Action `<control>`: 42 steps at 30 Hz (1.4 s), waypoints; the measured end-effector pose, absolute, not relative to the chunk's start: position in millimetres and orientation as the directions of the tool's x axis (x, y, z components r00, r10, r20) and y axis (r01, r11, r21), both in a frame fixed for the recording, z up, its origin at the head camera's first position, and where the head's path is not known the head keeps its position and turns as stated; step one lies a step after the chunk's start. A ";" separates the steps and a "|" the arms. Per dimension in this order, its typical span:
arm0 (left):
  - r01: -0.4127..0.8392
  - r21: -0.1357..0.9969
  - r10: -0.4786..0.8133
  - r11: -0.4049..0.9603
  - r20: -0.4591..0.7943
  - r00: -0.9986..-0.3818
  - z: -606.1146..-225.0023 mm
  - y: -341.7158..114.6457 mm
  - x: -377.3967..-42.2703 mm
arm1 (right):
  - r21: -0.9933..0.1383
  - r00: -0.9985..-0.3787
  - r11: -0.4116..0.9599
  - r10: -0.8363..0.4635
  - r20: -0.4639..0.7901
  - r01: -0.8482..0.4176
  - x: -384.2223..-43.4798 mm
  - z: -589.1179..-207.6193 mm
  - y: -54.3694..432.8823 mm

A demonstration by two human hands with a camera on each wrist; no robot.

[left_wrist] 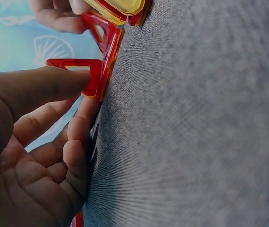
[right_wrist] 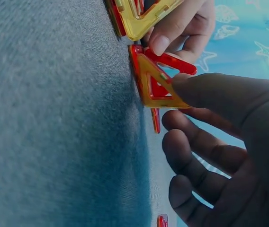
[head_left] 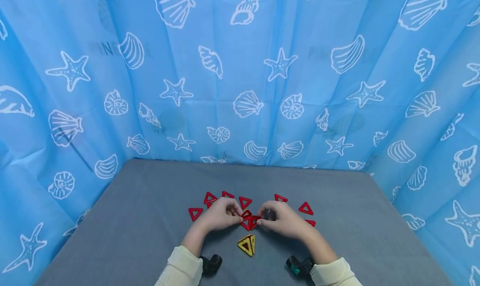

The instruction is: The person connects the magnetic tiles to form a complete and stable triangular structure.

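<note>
At the middle of the table, my left hand [head_left: 221, 215] pinches a red triangular frame tile [left_wrist: 73, 62] between thumb and fingers, tilted up from a red tile [left_wrist: 110, 66] lying flat on the cloth. Facing it, my right hand [head_left: 281, 219] pinches another triangular tile [right_wrist: 165, 102], also tilted up, which looks orange where light hits it in the right wrist view. The raised tiles meet the flat one along its edges. Just nearer to me sits a small yellow-and-red pyramid [head_left: 241, 246] of similar tiles.
Loose red triangular tiles lie behind and beside both hands, one at the left [head_left: 191, 214], one at the right [head_left: 310, 209] and several more. Grey cloth [head_left: 131, 236] covers the table. A blue shell-patterned curtain [head_left: 225, 123] hangs around it. Black devices [head_left: 211, 265] are worn at both wrists.
</note>
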State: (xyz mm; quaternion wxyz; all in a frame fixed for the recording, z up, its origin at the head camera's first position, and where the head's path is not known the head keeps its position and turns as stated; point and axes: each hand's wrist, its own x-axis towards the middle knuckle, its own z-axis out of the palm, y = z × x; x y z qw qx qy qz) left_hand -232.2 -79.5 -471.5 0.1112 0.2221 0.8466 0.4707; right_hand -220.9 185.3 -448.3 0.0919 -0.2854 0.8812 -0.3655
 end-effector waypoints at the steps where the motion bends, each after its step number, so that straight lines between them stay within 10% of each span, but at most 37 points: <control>1: 0.275 0.847 0.484 0.455 0.024 -0.875 -471.5 -79.3 -232.1 | -0.696 -0.819 0.567 -0.571 0.055 -0.441 -220.7 -448.4 184.8; 42: 0.257 0.861 0.534 0.440 -0.021 -0.845 -471.3 -76.0 -231.7 | -0.719 -0.809 0.514 -0.577 0.113 -0.467 -213.4 -446.1 175.0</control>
